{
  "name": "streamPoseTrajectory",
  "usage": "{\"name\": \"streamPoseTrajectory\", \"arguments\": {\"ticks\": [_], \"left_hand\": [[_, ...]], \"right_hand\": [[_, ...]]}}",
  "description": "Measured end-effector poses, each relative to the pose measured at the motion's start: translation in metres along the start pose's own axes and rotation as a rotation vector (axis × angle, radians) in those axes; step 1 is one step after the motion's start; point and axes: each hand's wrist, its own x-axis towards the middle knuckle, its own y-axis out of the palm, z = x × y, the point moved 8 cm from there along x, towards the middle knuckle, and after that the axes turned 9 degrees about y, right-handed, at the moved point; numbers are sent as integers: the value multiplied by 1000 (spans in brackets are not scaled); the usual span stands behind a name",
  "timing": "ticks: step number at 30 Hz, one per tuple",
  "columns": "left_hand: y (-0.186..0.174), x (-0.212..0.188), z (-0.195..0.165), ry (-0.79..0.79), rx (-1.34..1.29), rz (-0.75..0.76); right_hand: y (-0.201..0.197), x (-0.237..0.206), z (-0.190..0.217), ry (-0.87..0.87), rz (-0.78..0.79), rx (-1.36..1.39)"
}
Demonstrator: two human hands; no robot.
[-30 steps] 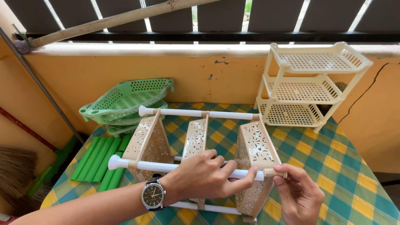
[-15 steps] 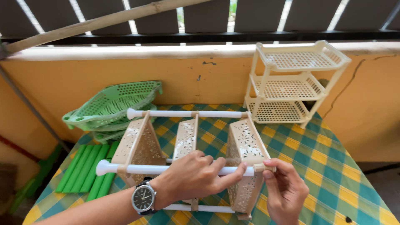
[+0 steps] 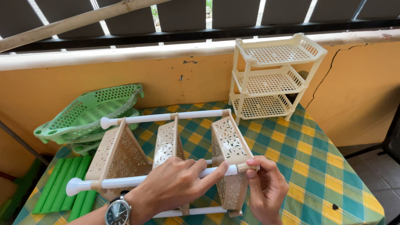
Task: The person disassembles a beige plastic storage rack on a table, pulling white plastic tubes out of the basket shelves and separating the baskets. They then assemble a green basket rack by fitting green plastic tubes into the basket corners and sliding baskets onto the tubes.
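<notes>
Head camera view looks down on a bench [image 3: 333, 166] with a checked cloth of green, yellow and blue. It fills the lower half of the frame. A yellow wall [image 3: 83, 79] runs behind it.

In the middle lies a beige rack [image 3: 166, 146] on its side. It has three lacy beige shelves joined by white poles. A cream rack [image 3: 273, 79] with three shelves stands upright at the upper right, near the wall. Green shelf trays [image 3: 89, 114] sit stacked at the left, just beside the beige rack. Green poles [image 3: 62, 189] lie side by side at the lower left.

At the bottom middle, the left hand [image 3: 171, 191] wraps its fingers around the near white pole [image 3: 121, 181], gripping it. A wristwatch [image 3: 118, 212] sits on that wrist. At the lower right, the right hand [image 3: 266, 187] pinches a small beige end cap [image 3: 249, 167] at the tip of that same pole, fingers closed on it. The two hands almost touch.
</notes>
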Motion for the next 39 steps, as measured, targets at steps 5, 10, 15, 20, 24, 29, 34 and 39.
{"name": "streamPoseTrajectory", "arguments": {"ticks": [5, 10, 15, 20, 24, 29, 34, 39], "left_hand": [[-1, -3, 3, -54, -79, 55], [-5, 1, 6, -92, -132, 45], [-9, 3, 7, -111, -195, -37], [-2, 4, 10, -118, -231, 15], [-3, 7, 8, -99, -232, -2], [-6, 13, 9, -93, -247, 9], [-6, 21, 10, -125, -203, 29], [-15, 6, -13, -6, 309, -223]], "right_hand": [[10, 3, 15, -60, 66, 38], [19, 7, 32, -170, 82, -44], [18, -1, 29, 25, -105, -198], [37, -5, 44, -105, -112, -156], [39, -3, 49, -105, -147, -221], [37, -2, 53, -131, -134, -241], [28, 8, 39, -98, 36, -183], [3, 9, 7, 21, 232, -131]]}}
